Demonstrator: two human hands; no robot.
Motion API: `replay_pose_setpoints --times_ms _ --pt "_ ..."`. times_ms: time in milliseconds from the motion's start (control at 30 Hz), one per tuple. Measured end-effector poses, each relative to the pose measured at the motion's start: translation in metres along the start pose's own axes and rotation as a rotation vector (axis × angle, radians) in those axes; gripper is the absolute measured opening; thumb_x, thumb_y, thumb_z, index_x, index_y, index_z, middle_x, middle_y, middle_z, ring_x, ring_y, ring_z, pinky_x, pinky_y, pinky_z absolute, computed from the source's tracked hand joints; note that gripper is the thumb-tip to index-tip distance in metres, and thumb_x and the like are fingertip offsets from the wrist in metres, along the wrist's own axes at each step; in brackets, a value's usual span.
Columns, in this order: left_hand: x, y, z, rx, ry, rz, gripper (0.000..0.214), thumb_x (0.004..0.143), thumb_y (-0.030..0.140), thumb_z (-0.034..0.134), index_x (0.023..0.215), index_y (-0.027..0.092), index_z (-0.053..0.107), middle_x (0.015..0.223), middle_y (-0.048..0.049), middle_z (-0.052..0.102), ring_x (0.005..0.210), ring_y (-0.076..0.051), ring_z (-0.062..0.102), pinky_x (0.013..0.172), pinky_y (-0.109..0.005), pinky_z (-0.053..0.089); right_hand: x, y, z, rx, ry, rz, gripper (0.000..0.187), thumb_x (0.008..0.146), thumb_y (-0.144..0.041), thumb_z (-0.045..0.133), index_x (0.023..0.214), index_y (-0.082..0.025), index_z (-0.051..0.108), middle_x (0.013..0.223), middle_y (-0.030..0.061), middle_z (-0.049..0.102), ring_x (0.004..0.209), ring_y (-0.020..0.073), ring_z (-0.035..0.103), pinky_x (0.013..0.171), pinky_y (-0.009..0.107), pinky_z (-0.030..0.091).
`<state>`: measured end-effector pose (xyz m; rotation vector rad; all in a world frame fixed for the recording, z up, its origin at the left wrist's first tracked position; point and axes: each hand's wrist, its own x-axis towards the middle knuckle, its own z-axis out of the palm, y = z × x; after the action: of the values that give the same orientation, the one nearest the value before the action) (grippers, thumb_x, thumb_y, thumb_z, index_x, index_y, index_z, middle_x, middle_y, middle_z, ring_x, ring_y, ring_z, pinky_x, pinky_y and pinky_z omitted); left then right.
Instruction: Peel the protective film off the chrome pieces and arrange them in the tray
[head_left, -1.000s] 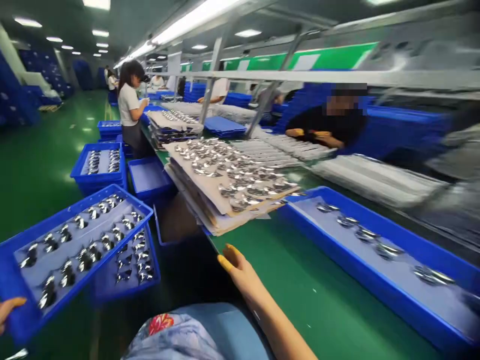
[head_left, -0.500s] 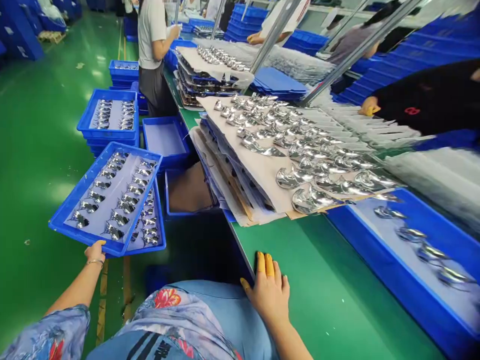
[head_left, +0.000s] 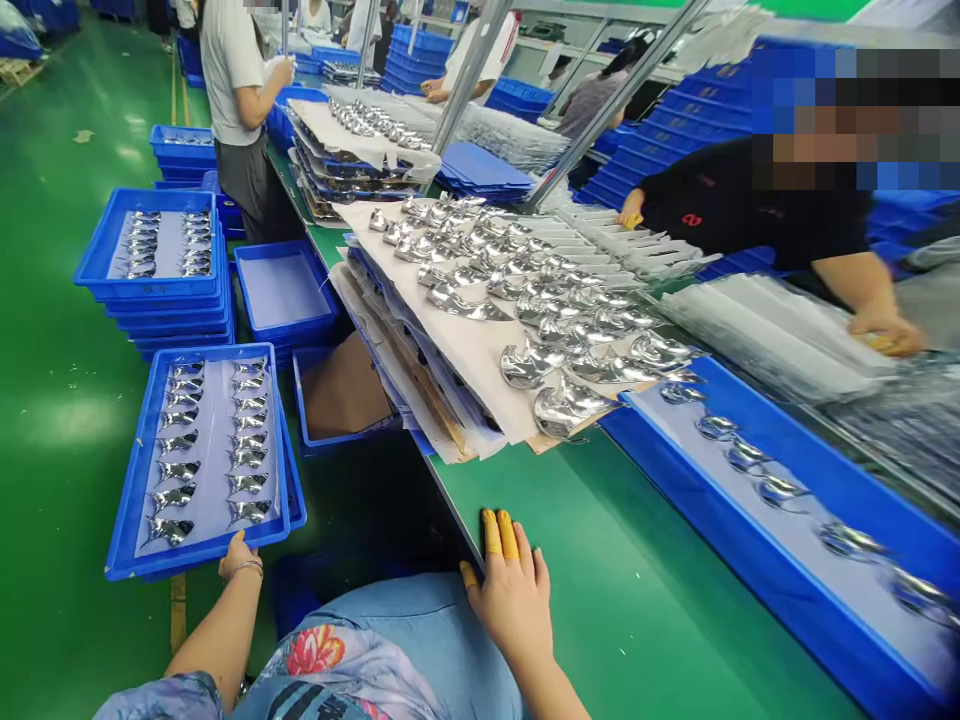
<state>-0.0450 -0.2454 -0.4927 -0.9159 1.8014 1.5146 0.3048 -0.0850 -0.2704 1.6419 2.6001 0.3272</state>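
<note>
My left hand point(head_left: 238, 557) grips the near rim of a blue plastic tray point(head_left: 214, 562), thumb on top and fingers hidden below. In that tray, two rows of shiny chrome parts point(head_left: 178, 469) lie on a pale liner. It rests over another blue tray point(head_left: 295, 490), whose right side shows beneath. My right hand point(head_left: 517, 590) lies flat on the green tabletop point(head_left: 592, 560) near its edge, fingers stretched, with yellow finger covers on some of them. Beyond it, curved chrome parts point(head_left: 559, 405) cover a sheet on a layered stack point(head_left: 442, 400).
A stack of blue trays point(head_left: 154, 285) stands on the floor ahead, beside a lined tray point(head_left: 285, 290) and a bin with cardboard point(head_left: 345, 390). At right is a long blue tray point(head_left: 750, 500) of chrome parts. A co-worker in black point(head_left: 735, 200) works across the table; another person point(head_left: 240, 110) stands ahead.
The tray in my left hand has turned straighter and now sits nearly aligned over the tray beneath. My right hand stays flat on the table. The view has swung to the right.
</note>
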Motion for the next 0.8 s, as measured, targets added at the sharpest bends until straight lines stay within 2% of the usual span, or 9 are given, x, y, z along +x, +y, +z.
replay_pose_setpoints --times_ms 133,267,367,500,667,800 --pt "0.005 0.000 0.007 0.000 0.009 -0.092 0.034 0.095 0.032 0.064 0.126 0.017 0.060 0.124 -0.0101 0.064 0.102 -0.024 0.067 0.083 -0.044 0.059 0.000 -0.001 -0.003 0.000 -0.022 0.018 0.059 0.094 -0.023 0.041 0.150 -0.004 0.039 0.152 0.0230 0.046 0.144 0.0361 0.037 0.116 0.055 0.027" --pt "0.001 -0.006 0.017 0.025 -0.025 -0.157 0.034 0.095 0.032 0.064 0.126 0.017 0.060 0.124 -0.0098 0.065 0.101 -0.024 0.067 0.083 -0.043 0.059 -0.001 -0.006 -0.010 -0.001 -0.038 0.033 0.056 0.094 -0.020 0.041 0.147 -0.004 0.043 0.151 0.0221 0.048 0.143 0.0370 0.038 0.116 0.055 0.027" --pt "-0.005 -0.012 0.023 0.052 -0.034 -0.172 0.034 0.095 0.031 0.064 0.126 0.018 0.060 0.124 -0.0097 0.065 0.102 -0.024 0.067 0.082 -0.043 0.059 -0.002 -0.006 -0.013 0.004 -0.048 0.026 0.057 0.093 -0.017 0.042 0.149 -0.004 0.042 0.152 0.0224 0.047 0.143 0.0381 0.038 0.116 0.056 0.027" --pt "-0.011 -0.009 0.028 0.090 -0.026 -0.147 0.034 0.094 0.031 0.065 0.126 0.018 0.060 0.124 -0.0098 0.065 0.103 -0.025 0.067 0.083 -0.044 0.059 -0.002 -0.006 -0.015 0.017 -0.059 0.032 0.064 0.091 -0.012 0.044 0.154 -0.008 0.033 0.152 0.0204 0.047 0.144 0.0374 0.038 0.117 0.056 0.026" --pt "-0.018 -0.003 0.020 0.155 -0.017 -0.109 0.035 0.094 0.032 0.065 0.126 0.019 0.060 0.125 -0.0092 0.064 0.105 -0.026 0.067 0.084 -0.043 0.059 -0.004 0.000 -0.016 0.065 -0.094 0.013 0.062 0.087 -0.009 0.049 0.149 -0.008 0.043 0.152 0.0207 0.048 0.145 0.0388 0.036 0.118 0.058 0.024" --pt "-0.024 0.003 0.008 0.213 -0.032 -0.069 0.036 0.094 0.032 0.065 0.127 0.019 0.060 0.127 -0.0098 0.064 0.107 -0.027 0.066 0.086 -0.046 0.058 -0.012 0.017 -0.013 0.123 -0.116 -0.102 0.066 0.083 -0.006 0.052 0.149 -0.014 0.047 0.154 0.0159 0.046 0.147 0.0386 0.032 0.118 0.058 0.025"
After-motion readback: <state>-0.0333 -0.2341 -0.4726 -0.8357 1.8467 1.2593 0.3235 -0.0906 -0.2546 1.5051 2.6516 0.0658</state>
